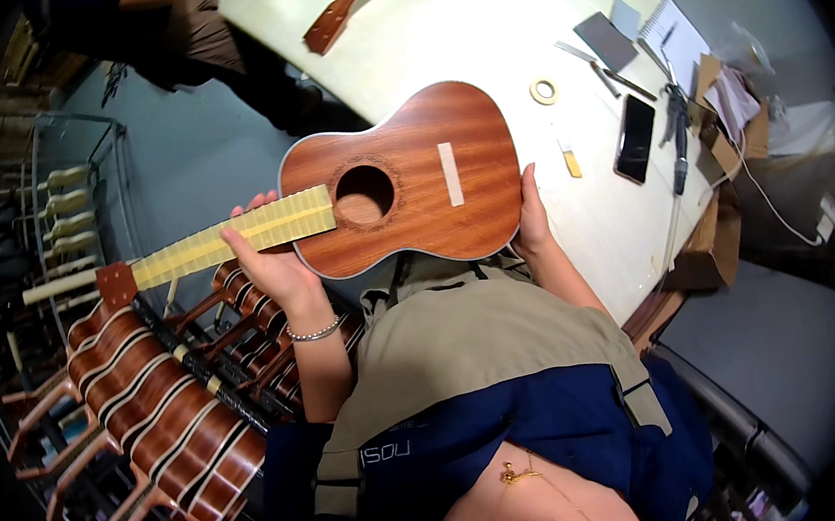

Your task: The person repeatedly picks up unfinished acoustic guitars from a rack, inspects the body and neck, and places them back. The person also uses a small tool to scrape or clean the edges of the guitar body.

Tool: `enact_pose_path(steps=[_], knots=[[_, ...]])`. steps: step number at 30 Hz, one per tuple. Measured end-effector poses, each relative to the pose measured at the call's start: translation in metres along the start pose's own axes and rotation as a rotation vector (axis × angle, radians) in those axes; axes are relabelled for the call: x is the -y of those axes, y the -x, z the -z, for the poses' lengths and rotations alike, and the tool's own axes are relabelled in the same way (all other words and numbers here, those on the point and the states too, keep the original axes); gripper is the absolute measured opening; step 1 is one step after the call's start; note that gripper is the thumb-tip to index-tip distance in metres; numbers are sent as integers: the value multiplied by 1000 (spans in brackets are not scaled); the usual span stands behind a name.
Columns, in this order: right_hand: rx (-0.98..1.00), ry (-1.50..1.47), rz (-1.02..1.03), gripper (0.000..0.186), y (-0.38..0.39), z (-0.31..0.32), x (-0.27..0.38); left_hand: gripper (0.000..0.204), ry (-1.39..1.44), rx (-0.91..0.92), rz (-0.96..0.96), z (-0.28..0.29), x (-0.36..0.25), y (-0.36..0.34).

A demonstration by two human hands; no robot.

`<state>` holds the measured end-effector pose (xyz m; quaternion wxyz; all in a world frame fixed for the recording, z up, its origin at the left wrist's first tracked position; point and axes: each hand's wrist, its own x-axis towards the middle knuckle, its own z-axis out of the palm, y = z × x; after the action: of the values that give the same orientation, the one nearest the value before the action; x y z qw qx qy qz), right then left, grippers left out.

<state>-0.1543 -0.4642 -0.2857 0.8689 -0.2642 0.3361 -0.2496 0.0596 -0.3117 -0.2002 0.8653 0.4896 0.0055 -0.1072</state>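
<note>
I hold a brown wooden ukulele face up at waist height. My left hand grips its neck, just beside the body; the fretboard is covered with pale yellow tape and ends in a reddish headstock at the left. My right hand grips the body's rounded right end, its fingers mostly hidden. A pale bridge strip sits right of the soundhole.
A white table bears another instrument, a tape roll, a phone, tools and a notebook. Racked ukulele bodies stand lower left. Another person stands upper left. A grey padded surface is lower right.
</note>
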Motion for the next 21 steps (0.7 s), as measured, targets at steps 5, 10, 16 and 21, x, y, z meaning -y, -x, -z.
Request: enact_pose_path(steps=[5, 10, 16, 21], knots=[[-3, 25, 60, 77, -6, -5, -1, 40, 22, -4, 19, 4, 10, -22], [71, 129, 134, 75, 1, -14, 10, 36, 67, -39, 87, 6, 20, -36], [112, 154, 109, 75, 7, -15, 27, 33, 21, -22, 150, 4, 26, -41], [140, 235, 64, 78, 13, -12, 36, 31, -21, -38, 192, 0, 25, -38]])
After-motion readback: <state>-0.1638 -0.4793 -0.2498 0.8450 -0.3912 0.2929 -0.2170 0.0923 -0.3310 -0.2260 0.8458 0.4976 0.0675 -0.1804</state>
